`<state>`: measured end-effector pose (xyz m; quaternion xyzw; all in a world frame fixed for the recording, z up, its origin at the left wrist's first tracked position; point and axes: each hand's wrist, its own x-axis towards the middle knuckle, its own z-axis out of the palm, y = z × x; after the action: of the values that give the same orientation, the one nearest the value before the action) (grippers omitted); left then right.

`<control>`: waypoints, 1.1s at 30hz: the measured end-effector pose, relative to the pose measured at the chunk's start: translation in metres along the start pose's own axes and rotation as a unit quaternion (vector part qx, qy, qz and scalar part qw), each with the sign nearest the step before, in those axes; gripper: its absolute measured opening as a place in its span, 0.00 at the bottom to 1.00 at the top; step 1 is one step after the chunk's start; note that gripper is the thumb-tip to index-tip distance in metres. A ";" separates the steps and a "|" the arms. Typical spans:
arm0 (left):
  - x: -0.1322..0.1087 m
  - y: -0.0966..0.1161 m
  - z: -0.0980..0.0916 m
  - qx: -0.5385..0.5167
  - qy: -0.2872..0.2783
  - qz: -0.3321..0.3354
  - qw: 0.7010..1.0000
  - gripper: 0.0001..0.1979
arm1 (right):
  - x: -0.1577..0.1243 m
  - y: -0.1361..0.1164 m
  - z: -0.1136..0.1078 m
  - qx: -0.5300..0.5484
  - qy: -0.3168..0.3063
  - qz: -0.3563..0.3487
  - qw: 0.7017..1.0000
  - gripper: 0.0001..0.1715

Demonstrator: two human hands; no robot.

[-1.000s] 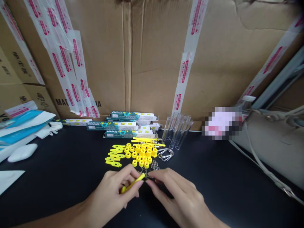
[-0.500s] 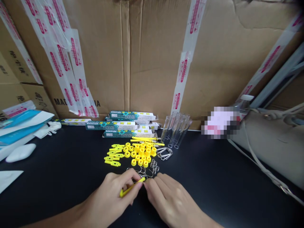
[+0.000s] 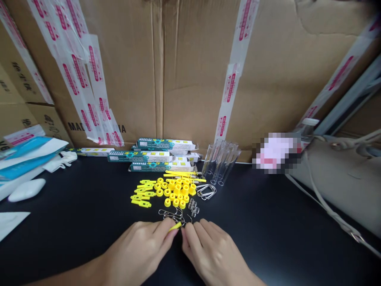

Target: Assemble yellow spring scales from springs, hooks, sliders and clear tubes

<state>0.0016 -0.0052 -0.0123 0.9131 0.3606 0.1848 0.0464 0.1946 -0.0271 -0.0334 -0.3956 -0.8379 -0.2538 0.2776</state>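
Yellow plastic strip [image 3: 175,227] pinched in the grip of the left hand [image 3: 137,248] at 6 o'clock, just beside wire hooks [image 3: 171,213]. The right hand [image 3: 211,250] presses its fingertips together there, anything held hidden; yellow plastic parts [image 3: 175,190] lie at 12 o'clock on the black worktop [image 3: 268,222]

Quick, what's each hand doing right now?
Left hand: closed, holding a yellow plastic strip.
Right hand: fingertips at the wire hooks; whether it's gripping cannot be told.

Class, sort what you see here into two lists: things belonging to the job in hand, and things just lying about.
Job in hand: left hand, right hand, yellow plastic strip, wire hooks, small coil springs, yellow plastic pieces.
Lying about: clear tubes, teal boxes, taped cartons.
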 end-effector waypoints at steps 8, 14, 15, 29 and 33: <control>0.001 0.003 -0.002 0.106 0.047 0.085 0.990 0.30 | 0.000 -0.001 -0.004 -0.017 0.003 -0.013 1.000 0.19; -0.002 0.006 -0.008 0.123 0.023 0.088 0.988 0.22 | 0.001 -0.001 -0.006 -0.019 -0.001 -0.010 1.000 0.19; -0.003 0.006 -0.008 0.123 0.023 0.088 0.988 0.21 | 0.001 -0.001 -0.006 -0.019 0.000 -0.009 1.000 0.19; -0.010 0.009 -0.006 0.181 0.034 0.105 0.977 0.22 | 0.003 -0.002 -0.005 -0.025 0.013 -0.002 1.000 0.23; -0.014 0.009 -0.005 0.212 0.025 0.094 0.972 0.26 | 0.002 -0.003 -0.005 -0.023 0.001 0.002 1.000 0.22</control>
<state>-0.0042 -0.0215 -0.0104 0.9270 0.3050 0.1301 -0.1752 0.1926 -0.0306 -0.0287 -0.4035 -0.8307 -0.2730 0.2693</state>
